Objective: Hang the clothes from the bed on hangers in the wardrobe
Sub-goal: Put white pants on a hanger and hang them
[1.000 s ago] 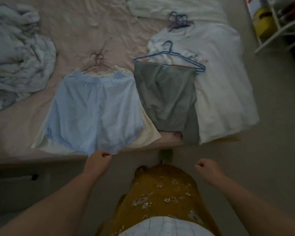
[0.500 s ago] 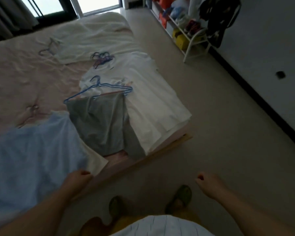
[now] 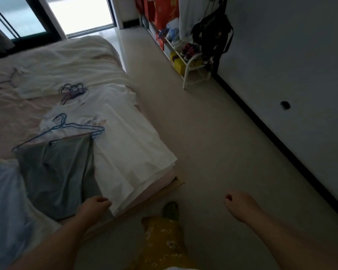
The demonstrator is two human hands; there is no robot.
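Bed [image 3: 37, 106] now further left, left hand [image 3: 94, 208] and right hand [image 3: 240, 204] grips loosely curled, empty.

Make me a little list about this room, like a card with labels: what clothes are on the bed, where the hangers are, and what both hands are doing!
bed: clothes laid out near its foot edge
grey garment: draped over a blue hanger
white shirts: stacked flat at the bed's corner
light blue garment: lies left of the grey one
spare hangers: bunched above the white shirts
left hand: fingers curled, over the bed edge, holding nothing visible
right hand: loosely curled over the floor, empty
shoe rack: against the far wall
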